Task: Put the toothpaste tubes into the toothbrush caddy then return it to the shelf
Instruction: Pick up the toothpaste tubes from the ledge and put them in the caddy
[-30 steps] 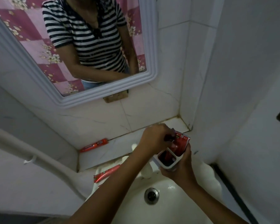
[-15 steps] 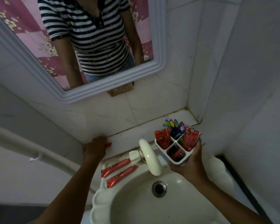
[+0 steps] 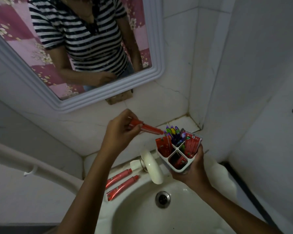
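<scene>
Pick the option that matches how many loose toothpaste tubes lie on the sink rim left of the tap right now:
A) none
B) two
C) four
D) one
B: two red toothpaste tubes lie side by side on the sink rim left of the tap, while the left hand carries a third tube toward the caddy in the right hand.

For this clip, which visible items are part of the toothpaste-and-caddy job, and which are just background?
Part of the job:
- caddy, held in the right hand
- toothpaste tube, in the left hand
- two tubes on the sink rim
- shelf

Just background:
- toothbrushes already in the caddy
- tap
- mirror
- drain
</scene>
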